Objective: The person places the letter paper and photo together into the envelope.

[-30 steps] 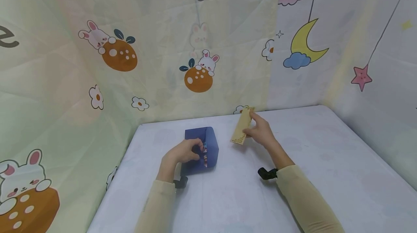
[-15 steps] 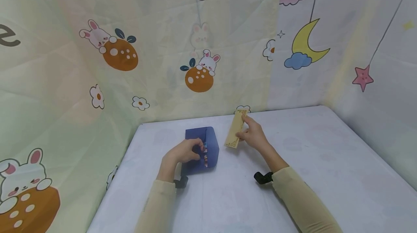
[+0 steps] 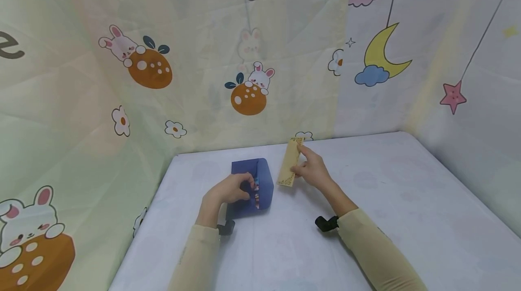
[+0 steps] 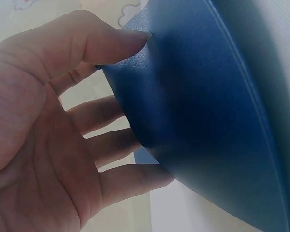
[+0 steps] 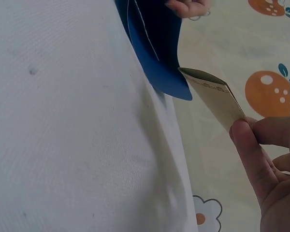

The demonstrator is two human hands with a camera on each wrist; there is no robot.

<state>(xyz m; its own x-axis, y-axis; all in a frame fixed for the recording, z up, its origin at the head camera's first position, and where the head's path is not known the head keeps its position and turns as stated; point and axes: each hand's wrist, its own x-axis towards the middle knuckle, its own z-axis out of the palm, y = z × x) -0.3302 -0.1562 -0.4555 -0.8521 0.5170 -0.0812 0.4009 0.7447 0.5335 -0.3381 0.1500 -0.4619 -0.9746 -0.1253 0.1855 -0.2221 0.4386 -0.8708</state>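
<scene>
A blue paper envelope (image 3: 265, 187) lies toward the left of the table, its flap to the right. My left hand (image 3: 229, 189) pinches the envelope's edge; in the left wrist view the thumb is on the blue sheet (image 4: 208, 106), with fingertips partly hidden behind it. A small multicoloured edge (image 3: 257, 196) shows at the envelope's mouth; what it belongs to is hidden. To the right, my right hand (image 3: 315, 169) holds a narrow cream paper sleeve (image 3: 289, 164) with an ornate border, tilted. The right wrist view shows the sleeve's (image 5: 212, 94) gaping end near the envelope's flap.
A white cloth covers the table (image 3: 285, 245). A printed curtain (image 3: 203, 78) with rabbits and oranges hangs along the back and left. Black wrist mounts (image 3: 327, 224) sit by each sleeve cuff.
My right hand has moved left with the cream sleeve, closer to the envelope, and the sleeve stands a little more upright. The left hand and the envelope have stayed in place.
</scene>
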